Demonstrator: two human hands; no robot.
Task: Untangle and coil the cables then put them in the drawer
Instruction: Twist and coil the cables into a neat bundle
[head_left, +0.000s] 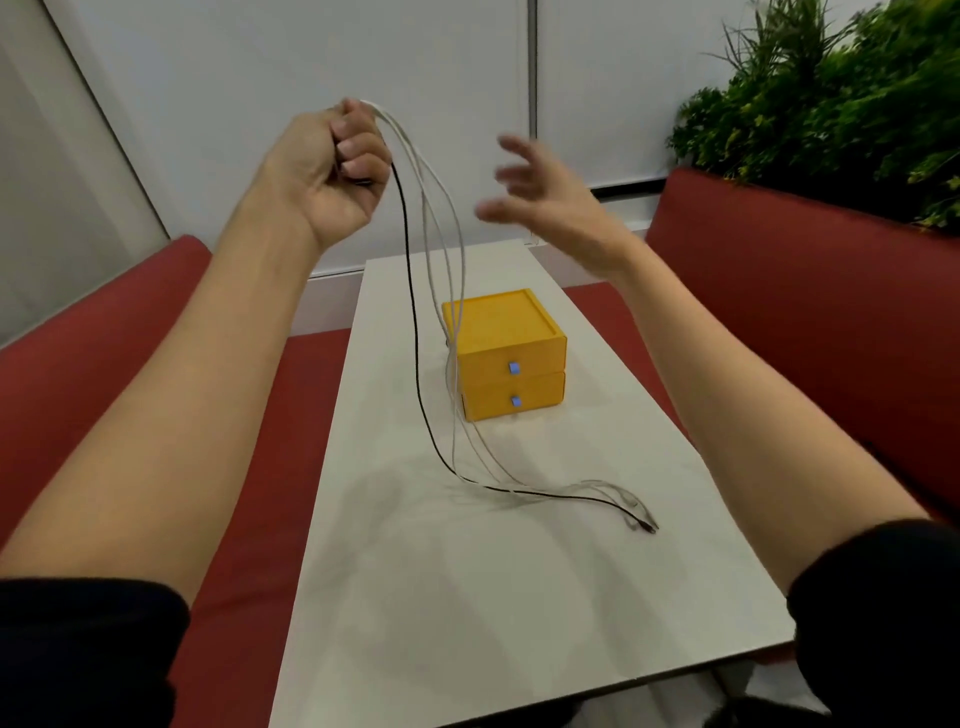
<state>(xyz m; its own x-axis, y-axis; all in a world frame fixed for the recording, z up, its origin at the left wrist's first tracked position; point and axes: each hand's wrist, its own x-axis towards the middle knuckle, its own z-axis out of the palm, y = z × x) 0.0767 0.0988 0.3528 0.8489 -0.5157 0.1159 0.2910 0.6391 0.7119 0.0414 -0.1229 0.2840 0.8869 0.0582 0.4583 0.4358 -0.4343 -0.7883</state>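
Cables (415, 291): your left hand (332, 171) fists their upper ends; lengths hang below the grip, tips trailing on the table (467, 597). Right hand (540, 197): splayed, empty, beside the strands. Risk: trailing plugs may snag the drawer unit (506, 353) and re-knot.

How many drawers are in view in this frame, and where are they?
2. The upper drawer and the lower drawer are stacked in the yellow box on the table. Both are closed. The box's far side is hidden.
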